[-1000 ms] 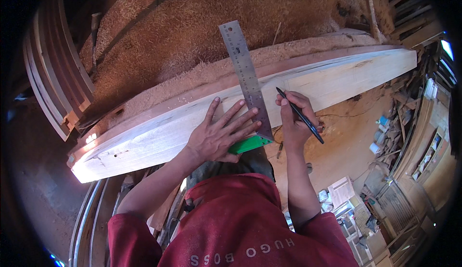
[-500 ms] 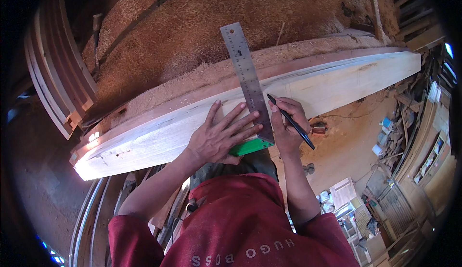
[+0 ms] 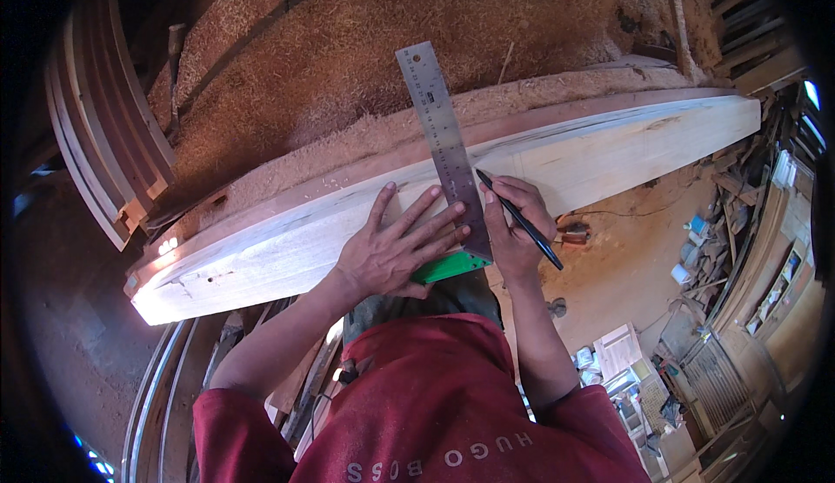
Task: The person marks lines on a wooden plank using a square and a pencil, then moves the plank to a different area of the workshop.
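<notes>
A long pale wooden plank (image 3: 278, 239) runs across the view from lower left to upper right. A steel try square (image 3: 439, 130) with a green stock (image 3: 448, 267) lies across it. My left hand (image 3: 396, 248) presses flat on the plank, fingers spread, with the fingertips on the steel blade. My right hand (image 3: 515, 238) sits just right of the blade and grips a dark pencil (image 3: 520, 220), whose tip touches the plank beside the blade's edge.
Sawdust (image 3: 348, 57) covers the surface behind the plank. Curved wooden pieces (image 3: 104, 144) stand stacked at the left. Below right is a dirt floor (image 3: 626, 265) with boxes, scraps and tools; more timber lies at the upper right (image 3: 739, 30).
My right hand has shifted left and brought the pencil tip up against the square's blade. The left hand keeps pressing on the square.
</notes>
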Available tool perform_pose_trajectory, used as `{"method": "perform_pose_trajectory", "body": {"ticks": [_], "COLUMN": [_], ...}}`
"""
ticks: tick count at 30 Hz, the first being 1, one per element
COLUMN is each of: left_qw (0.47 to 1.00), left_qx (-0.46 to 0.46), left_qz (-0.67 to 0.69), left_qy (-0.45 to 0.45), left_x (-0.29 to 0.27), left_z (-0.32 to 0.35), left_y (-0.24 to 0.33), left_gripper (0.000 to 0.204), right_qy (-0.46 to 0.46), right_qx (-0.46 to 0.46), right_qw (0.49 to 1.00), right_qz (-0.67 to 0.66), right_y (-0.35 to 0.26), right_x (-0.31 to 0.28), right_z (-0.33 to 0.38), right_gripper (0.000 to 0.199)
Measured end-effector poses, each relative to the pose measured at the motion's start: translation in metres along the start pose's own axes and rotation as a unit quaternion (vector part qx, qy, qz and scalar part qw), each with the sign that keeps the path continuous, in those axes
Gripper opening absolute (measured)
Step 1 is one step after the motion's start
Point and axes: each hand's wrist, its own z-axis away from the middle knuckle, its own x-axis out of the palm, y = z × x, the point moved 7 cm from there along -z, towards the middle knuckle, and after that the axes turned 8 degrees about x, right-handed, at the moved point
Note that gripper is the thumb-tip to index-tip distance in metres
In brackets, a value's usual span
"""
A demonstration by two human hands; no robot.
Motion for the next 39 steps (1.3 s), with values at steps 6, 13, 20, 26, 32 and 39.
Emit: {"method": "perform_pose_trajectory", "body": {"ticks": [6,13,20,26,32,39], "left_qw": [1.000,1.000,1.000,1.000,1.000,0.997], "left_qx": [0.000,-0.002,-0.008,-0.014,-0.008,-0.015], "left_qz": [0.006,0.003,0.011,0.003,0.011,-0.017], "left_qy": [0.003,0.006,-0.003,0.006,0.013,0.073], "left_x": [0.002,0.002,-0.001,-0.005,-0.003,-0.019], "left_z": [0.001,0.000,-0.001,0.001,0.001,0.006], "left_y": [0.000,0.000,0.000,0.003,0.004,0.024], "left_gripper": [0.122,0.122,0.121,0.118,0.114,0.105], "right_qy": [-0.012,-0.029,-0.081,-0.190,-0.289,-0.073], "right_qx": [-0.027,-0.029,0.001,0.084,0.118,-0.003], "right_qw": [0.999,0.999,0.995,0.974,0.921,0.994], "right_qz": [0.022,0.036,0.063,0.094,0.232,-0.087], "right_y": [-0.011,-0.016,-0.021,-0.026,-0.023,-0.020], "right_x": [0.001,0.002,-0.012,-0.018,0.034,-0.061], "right_z": [-0.003,-0.007,0.002,-0.010,-0.095,-0.098], "right_gripper": [0.015,0.015,0.016,0.012,0.015,0.016]}}
